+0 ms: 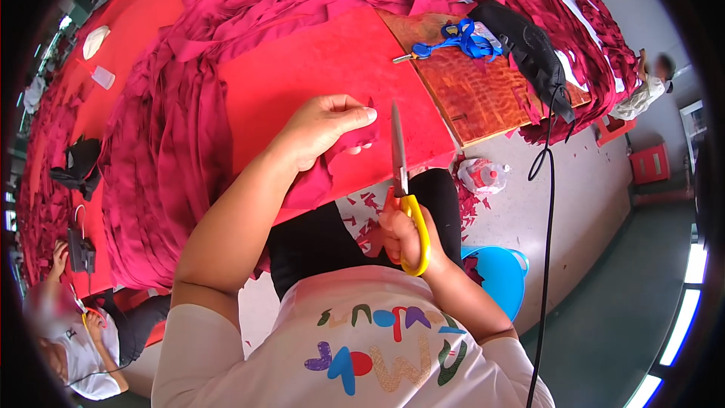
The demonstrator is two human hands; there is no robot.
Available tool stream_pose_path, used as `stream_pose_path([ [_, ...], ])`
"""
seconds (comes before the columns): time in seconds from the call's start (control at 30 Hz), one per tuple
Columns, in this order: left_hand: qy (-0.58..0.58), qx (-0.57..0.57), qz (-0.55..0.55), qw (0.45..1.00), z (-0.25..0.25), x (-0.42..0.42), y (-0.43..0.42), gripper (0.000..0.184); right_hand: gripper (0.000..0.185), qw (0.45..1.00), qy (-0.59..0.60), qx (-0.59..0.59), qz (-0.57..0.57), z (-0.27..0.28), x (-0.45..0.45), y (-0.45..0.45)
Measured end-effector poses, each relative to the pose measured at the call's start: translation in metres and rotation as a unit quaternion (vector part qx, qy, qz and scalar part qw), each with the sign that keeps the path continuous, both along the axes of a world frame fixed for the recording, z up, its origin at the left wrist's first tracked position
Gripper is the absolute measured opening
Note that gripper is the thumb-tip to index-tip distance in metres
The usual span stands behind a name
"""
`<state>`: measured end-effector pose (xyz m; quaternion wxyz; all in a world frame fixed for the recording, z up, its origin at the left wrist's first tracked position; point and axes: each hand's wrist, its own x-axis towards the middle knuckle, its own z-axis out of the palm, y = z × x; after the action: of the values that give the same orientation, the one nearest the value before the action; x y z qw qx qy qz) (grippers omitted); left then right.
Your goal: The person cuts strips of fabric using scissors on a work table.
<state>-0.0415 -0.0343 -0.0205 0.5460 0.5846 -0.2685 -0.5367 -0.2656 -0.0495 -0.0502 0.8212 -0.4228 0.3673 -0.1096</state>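
Observation:
My left hand (326, 130) is closed on a piece of dark red fabric (311, 183), its thumb pressed on top near a small corner of the cloth. The rest of the piece hangs below the hand over the table's front edge. In my right hand (404, 234) is a pair of scissors (400, 153) with yellow and red handles. The blades point away from me and look nearly closed, just right of the left hand and apart from the cloth. Long heaps of the same fabric (170, 159) lie to the left on the red tabletop (279, 68).
A wooden board (445, 98) holds a blue lanyard (476, 39) and a black bag (521, 38) with a hanging cable (550, 204). Beneath, there are a plastic bottle (483, 176), a blue tub (502, 279) and fabric scraps. A co-worker (83, 347) sits at left with scissors.

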Motion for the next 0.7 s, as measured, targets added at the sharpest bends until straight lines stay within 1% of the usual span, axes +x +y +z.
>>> stream_pose_path([
  [0.03,-0.012,0.013,0.005,1.0,0.002,0.003,0.002,0.016,0.019,0.998,-0.039,-0.041,0.009,-0.002,-0.008,-0.006],
  [0.07,-0.023,0.026,0.012,0.999,0.005,0.007,0.004,0.016,0.018,0.991,-0.003,-0.136,0.004,0.012,-0.01,-0.012],
  [0.1,-0.025,0.022,0.02,0.999,0.011,0.011,0.009,0.015,0.022,0.958,0.017,-0.286,-0.002,0.021,-0.012,-0.02],
  [0.13,-0.027,0.02,0.029,0.999,0.016,0.015,0.014,0.015,0.028,0.897,0.095,-0.432,0.007,0.032,-0.013,-0.032],
  [0.17,-0.121,-0.046,0.051,0.99,0.012,0.02,0.016,0.016,0.032,0.866,0.135,-0.481,-0.005,0.054,-0.005,-0.037],
  [0.2,-0.126,-0.045,0.054,0.989,0.014,0.022,0.022,0.016,0.035,0.825,0.23,-0.516,0.004,0.071,0.006,-0.045],
  [0.23,-0.195,-0.057,0.063,0.977,0.017,0.021,0.031,0.016,0.039,0.786,0.217,-0.579,0.008,0.081,0.017,-0.051],
  [0.27,-0.263,-0.069,0.072,0.96,0.02,0.02,0.04,0.017,0.045,0.739,0.252,-0.625,0.023,0.077,0.034,-0.061],
  [0.3,-0.298,-0.037,0.065,0.952,0.023,0.016,0.051,0.013,0.051,0.699,0.257,-0.668,0.01,0.071,0.054,-0.066],
  [0.33,-0.371,-0.024,0.091,0.924,0.017,0.012,0.063,0.016,0.054,0.668,0.259,-0.698,0.017,0.06,0.073,-0.069],
  [0.37,-0.493,-0.006,0.101,0.864,0.017,0.004,0.076,0.015,0.054,0.62,0.261,-0.74,0.004,0.035,0.095,-0.075],
  [0.4,-0.571,0.007,0.097,0.815,0.025,-0.004,0.088,0.014,0.052,0.595,0.266,-0.758,0.0,0.016,0.113,-0.077],
  [0.43,-0.636,-0.011,0.107,0.765,0.017,-0.005,0.101,0.012,0.038,0.534,0.289,-0.794,0.018,0.0,0.123,-0.081],
  [0.47,-0.655,0.009,0.12,0.746,0.012,-0.009,0.115,0.012,0.038,0.536,0.282,-0.796,0.012,0.004,0.125,-0.08],
  [0.53,-0.685,0.023,0.144,0.714,0.005,-0.013,0.144,0.011,0.011,0.544,0.289,-0.782,0.094,0.008,0.115,-0.077],
  [0.6,-0.688,0.053,0.143,0.71,0.011,-0.023,0.177,0.008,0.01,0.545,0.314,-0.769,0.118,0.025,0.083,-0.07],
  [0.63,-0.685,0.075,0.122,0.715,0.016,-0.028,0.195,0.008,0.011,0.544,0.322,-0.764,0.13,0.032,0.061,-0.07],
  [0.67,-0.68,0.097,0.103,0.719,0.023,-0.032,0.212,0.008,0.017,0.559,0.319,-0.753,0.138,0.039,0.036,-0.067],
  [0.7,-0.654,0.137,0.076,0.74,0.032,-0.037,0.23,0.01,0.024,0.564,0.273,-0.775,0.087,0.03,0.014,-0.069],
])
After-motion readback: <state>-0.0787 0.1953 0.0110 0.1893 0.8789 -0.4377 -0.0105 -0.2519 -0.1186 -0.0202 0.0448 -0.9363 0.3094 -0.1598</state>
